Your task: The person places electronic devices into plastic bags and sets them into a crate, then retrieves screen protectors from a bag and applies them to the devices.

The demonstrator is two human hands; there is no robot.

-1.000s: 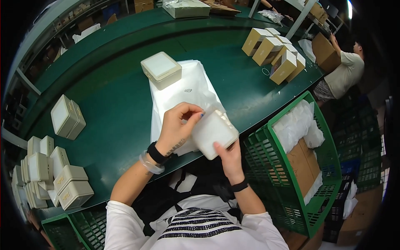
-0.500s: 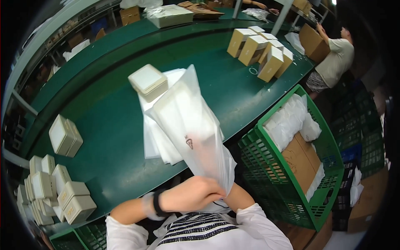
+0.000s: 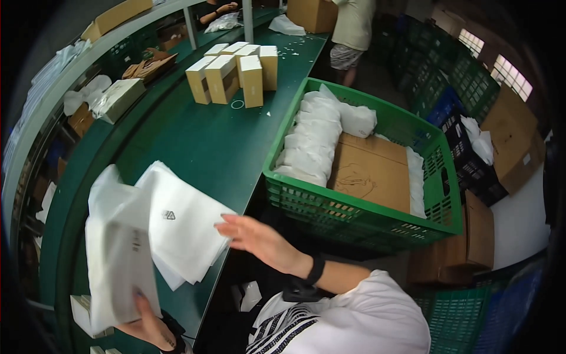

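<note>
1. Left hand, lower left of the frame: fingers closed around the bottom of a white bagged box, held upright and slightly tilted above the table edge.
2. Right hand, centre of the frame: open, fingers spread, empty, palm down just right of the stack of white plastic bags; fingertips close to the bags, contact not discernible.
3. Stack of white plastic bags, centre left: lying flat on the green table, overhanging its near edge, partly behind the bagged box.
4. Tan cartons, upper centre: standing upright in a cluster on the table.
5. Green crate, centre right, just beside the table: holding white bagged packages at its left side and a sheet of brown cardboard.
6. Another person, top centre, standing at the far end of the table.
7. Black wristband on the right wrist.
</note>
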